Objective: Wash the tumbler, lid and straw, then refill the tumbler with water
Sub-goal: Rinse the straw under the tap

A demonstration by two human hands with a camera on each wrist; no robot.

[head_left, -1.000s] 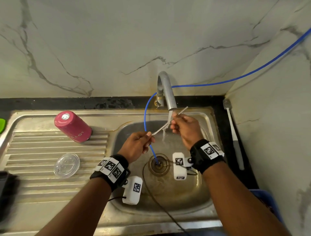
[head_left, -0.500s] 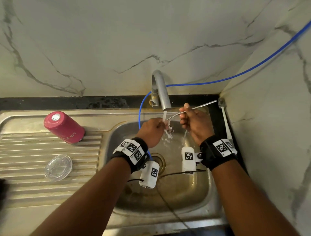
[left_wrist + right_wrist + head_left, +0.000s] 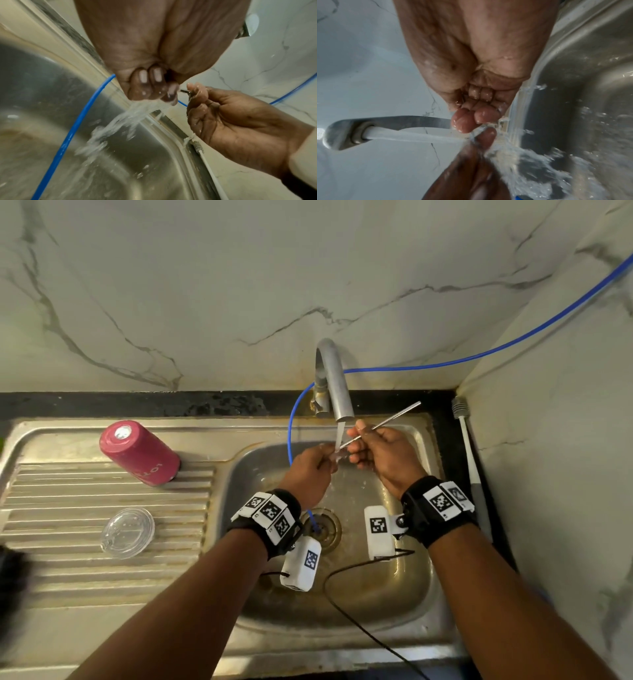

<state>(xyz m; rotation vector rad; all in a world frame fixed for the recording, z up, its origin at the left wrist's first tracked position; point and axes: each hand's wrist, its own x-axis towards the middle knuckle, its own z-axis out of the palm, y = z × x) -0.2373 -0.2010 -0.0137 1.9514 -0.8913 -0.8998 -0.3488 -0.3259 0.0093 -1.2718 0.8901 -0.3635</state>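
I stand at a steel sink (image 3: 414,594) set against a marble wall (image 3: 205,285), with its ribbed draining board (image 3: 85,498) to my left. A curved metal tap (image 3: 334,378) runs a stream of water (image 3: 412,136) down into the basin. A blue hose (image 3: 479,356) crosses the wall from the right, passes behind the tap and drops to the drain. On the draining board the pink tumbler (image 3: 138,455) stands upside down near the basin's edge, and the clear lid (image 3: 127,533) lies flat in front of it, well apart from both hands. A long white brush (image 3: 471,470) lies on the dark counter to the right of the sink. My right hand (image 3: 380,455) is just under the tap's mouth, fingers curled, pinching the thin metal straw (image 3: 394,417), which slants up and to the right past my thumb. My left hand (image 3: 310,474) is beside it under the water, fingers closed round the straw's lower end. That lower end is hidden inside my left fist and the splash; from the left wrist view only a short dark stub shows between the two hands, and in the right wrist view the straw is hard to make out at all.
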